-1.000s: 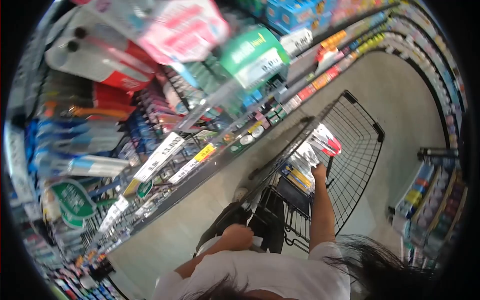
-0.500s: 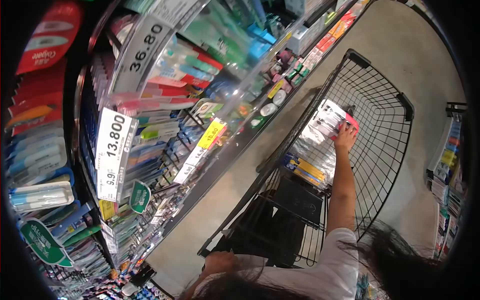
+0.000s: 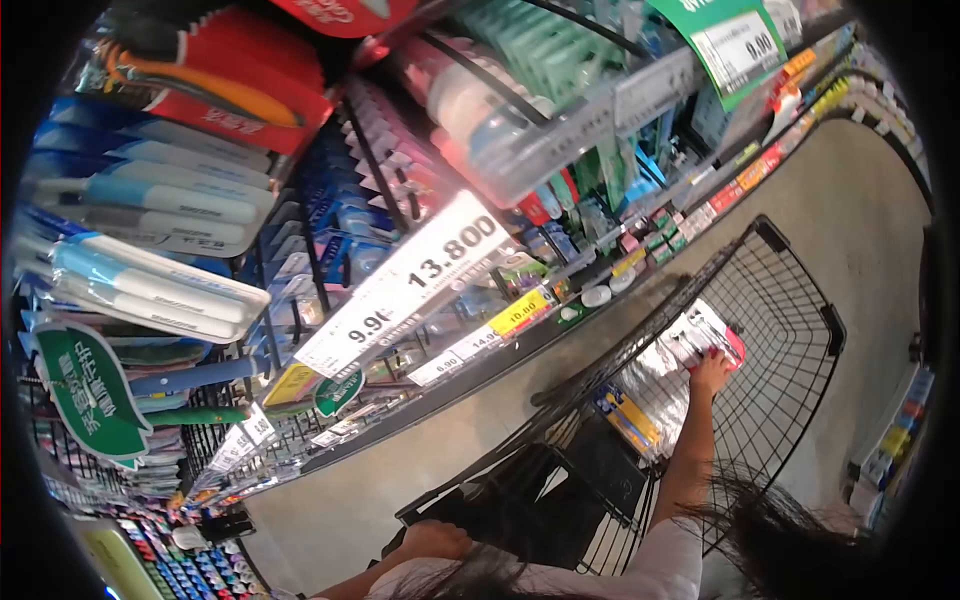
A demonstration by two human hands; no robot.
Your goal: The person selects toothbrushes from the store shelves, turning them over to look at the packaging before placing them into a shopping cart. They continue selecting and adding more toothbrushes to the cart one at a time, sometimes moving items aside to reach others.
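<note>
My right hand (image 3: 711,372) reaches into the black wire shopping cart (image 3: 800,372), its fingers curled over the near edge of a white package with a pinkish-red end (image 3: 712,335). That package lies on a large silvery pack (image 3: 655,375) in the cart. Beside it, nearer to me, is a blue-and-yellow pack (image 3: 630,418). My left hand (image 3: 436,540) is closed at the cart's handle; the handle is mostly hidden under it.
On the left, a shelf holds hanging toothbrush packs (image 3: 150,195) and price labels (image 3: 400,290). A green sign (image 3: 90,395) juts out there. Grey floor (image 3: 880,200) runs beyond the cart, with another shelf (image 3: 890,430) at the right.
The view has turned toward the left shelf, so the cart appears farther right and lower. My right hand stays on the white and pinkish-red package; my left stays at the handle.
</note>
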